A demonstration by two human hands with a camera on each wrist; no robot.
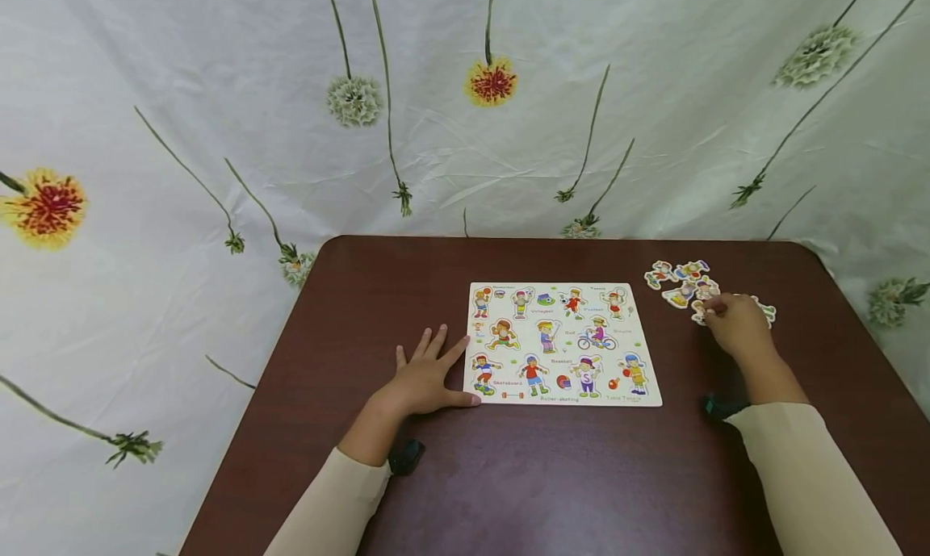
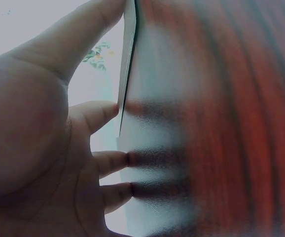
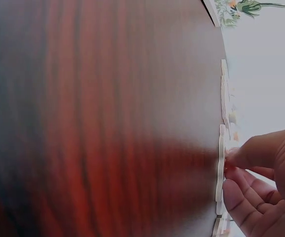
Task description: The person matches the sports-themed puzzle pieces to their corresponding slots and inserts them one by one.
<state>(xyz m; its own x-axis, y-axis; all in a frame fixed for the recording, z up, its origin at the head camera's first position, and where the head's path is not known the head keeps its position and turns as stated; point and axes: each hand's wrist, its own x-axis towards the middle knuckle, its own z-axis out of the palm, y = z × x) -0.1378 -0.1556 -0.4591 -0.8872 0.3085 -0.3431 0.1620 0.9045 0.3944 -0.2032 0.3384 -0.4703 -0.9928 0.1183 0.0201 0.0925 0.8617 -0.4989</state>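
My left hand lies at the left side of a white puzzle board printed with children playing sports. Its fingers are spread, the thumb at the near left corner and the index finger at the left edge. In the left wrist view the thumb and index fingertip meet the board's edge. Over at the right, my right hand pinches at a puzzle piece low over the table, fingertips on its upper side. More puzzle pieces lie around it, and one loose piece is partly hidden behind the hand.
The dark brown table carries the board near its middle. A white cloth with dandelion-like flowers hangs behind the far edge. Dark wrist devices sit below both wrists.
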